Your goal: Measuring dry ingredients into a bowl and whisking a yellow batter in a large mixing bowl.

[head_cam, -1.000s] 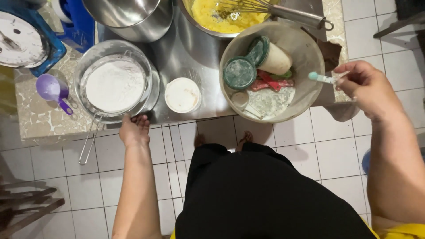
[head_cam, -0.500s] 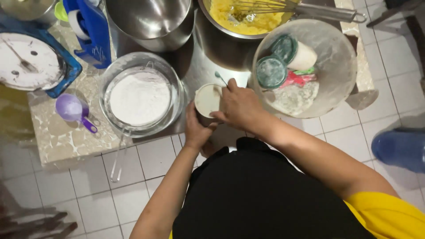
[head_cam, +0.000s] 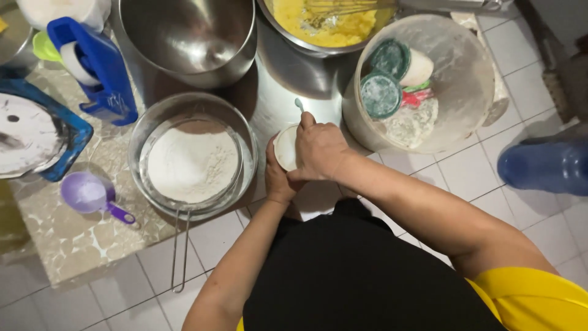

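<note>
Flour already sits in the sieve [head_cam: 193,162]; the left hand [head_cam: 277,175] cups the small white tub [head_cam: 285,147] while right hand [head_cam: 318,150] fingers pinch a spoon [head_cam: 299,105] into it.

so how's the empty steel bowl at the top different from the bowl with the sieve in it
The empty steel bowl holds nothing and shows a bare shiny inside; the bowl with the sieve carries a wire sieve heaped with white flour. The empty steel bowl looks deeper, the bowl with the sieve shallower and flatter. The empty one sits at the far side of the counter, the other near its front edge, with the sieve handle sticking out over the floor. Both are round, metal and upright.
</note>
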